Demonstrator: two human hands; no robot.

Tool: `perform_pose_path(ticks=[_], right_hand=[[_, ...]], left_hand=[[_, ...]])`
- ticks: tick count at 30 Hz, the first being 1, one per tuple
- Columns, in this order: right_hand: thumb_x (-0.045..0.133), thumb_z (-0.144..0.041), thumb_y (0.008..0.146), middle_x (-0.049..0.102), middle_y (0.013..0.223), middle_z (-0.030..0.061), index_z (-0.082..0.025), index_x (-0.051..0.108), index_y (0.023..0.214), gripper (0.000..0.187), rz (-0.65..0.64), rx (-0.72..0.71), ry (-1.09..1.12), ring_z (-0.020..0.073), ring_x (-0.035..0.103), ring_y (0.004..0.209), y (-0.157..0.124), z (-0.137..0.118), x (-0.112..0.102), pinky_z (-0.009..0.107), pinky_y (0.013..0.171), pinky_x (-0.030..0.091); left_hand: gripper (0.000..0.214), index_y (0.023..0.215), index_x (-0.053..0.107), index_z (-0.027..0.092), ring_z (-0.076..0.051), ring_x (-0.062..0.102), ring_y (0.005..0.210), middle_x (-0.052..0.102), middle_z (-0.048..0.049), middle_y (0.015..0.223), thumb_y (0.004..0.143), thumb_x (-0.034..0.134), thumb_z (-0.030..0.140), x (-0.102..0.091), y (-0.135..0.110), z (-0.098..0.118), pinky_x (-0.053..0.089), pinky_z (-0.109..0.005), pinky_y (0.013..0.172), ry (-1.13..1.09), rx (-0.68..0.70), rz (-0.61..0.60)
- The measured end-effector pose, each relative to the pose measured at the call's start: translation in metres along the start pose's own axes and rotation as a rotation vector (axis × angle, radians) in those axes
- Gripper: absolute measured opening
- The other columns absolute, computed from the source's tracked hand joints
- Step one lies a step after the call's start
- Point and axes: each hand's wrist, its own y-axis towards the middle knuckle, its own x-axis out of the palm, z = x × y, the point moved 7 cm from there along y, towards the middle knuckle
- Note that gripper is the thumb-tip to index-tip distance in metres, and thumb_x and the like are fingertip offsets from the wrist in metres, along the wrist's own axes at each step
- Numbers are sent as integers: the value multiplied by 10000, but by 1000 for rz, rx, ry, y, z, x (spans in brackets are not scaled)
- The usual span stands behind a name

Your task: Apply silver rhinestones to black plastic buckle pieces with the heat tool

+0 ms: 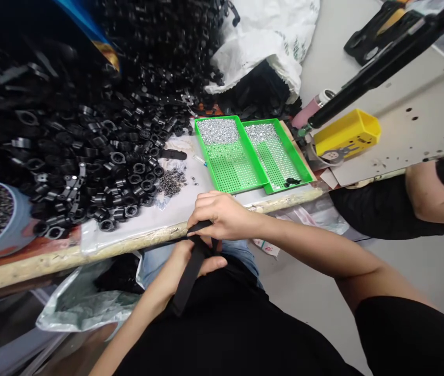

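Just in front of the table's front edge, my two hands are close together over my lap with a black strap [189, 279] between them. Thumb and fingers of my right hand [222, 214] pinch a part of the strap from above. My left hand [184, 253] is lower, closed around the strap, its thumb pointing right; most of its fingers are hidden behind the band. One flat end of the strap hangs across my left wrist. Beyond my hands, two green trays [263, 177] hold small silvery metal parts, and the right one also holds a few black pieces [292, 181].
A large heap of black plastic parts [116, 156] covers the table's left side, beside a small pile of tiny parts [171, 181]. A tub of small pieces [14, 224] stands far left. At right are a pink bottle [311, 110], yellow holder [349, 133] and another person's arm [427, 190].
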Motion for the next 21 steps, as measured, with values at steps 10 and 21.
perform_pose_path(ticks=[10,21], right_hand=[[786,-374,886,757,889,51,-153,663,1185,391,-348,556,164,181,709,742,-100,-8,1,266,658,520],[462,-84,996,704,796,40,-163,692,1071,255,-245,142,-387,166,653,732,-146,-28,9,286,677,458]], left_hand=[[446,968,770,147,-128,595,578,722,-41,816,714,873,498,15,5,-26,495,-245,553,-120,-162,-97],[364,836,807,125,-143,524,519,638,-10,563,571,884,363,18,-3,-9,429,-268,531,130,-167,77]])
